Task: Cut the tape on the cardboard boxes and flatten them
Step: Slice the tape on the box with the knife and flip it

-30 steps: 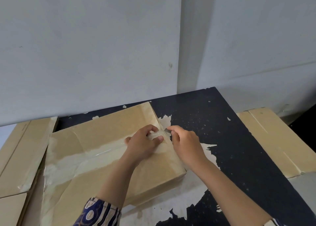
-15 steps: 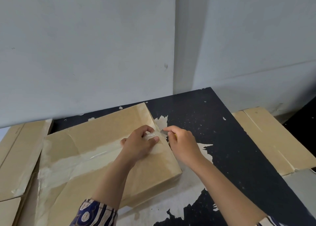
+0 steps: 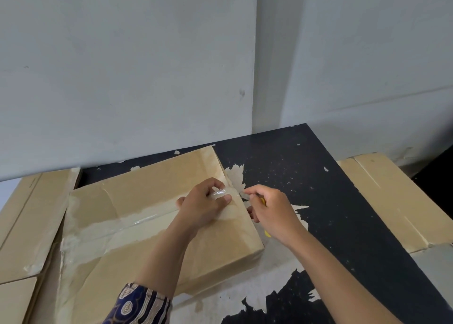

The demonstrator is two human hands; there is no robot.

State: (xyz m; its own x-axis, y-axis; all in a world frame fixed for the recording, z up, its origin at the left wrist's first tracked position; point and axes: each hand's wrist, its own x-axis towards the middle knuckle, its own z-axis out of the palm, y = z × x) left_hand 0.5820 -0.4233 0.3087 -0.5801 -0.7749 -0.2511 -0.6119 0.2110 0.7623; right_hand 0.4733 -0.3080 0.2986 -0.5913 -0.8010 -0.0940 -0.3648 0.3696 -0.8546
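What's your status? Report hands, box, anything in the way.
Left hand pinching loose tape. Right hand gripping yellow cutter at box edge. Box still taped. Nothing in the way.

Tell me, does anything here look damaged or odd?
Yes. The black table top has paint peeled off in pale patches around the taped brown cardboard box, and the box top shows creases. Nothing is spilled.

A plain storeroom or workroom is showing here: bare grey walls (image 3: 122, 78) are meeting in a corner, a chipped black table (image 3: 331, 201) is standing there, cardboard boxes (image 3: 397, 201) are lying around.
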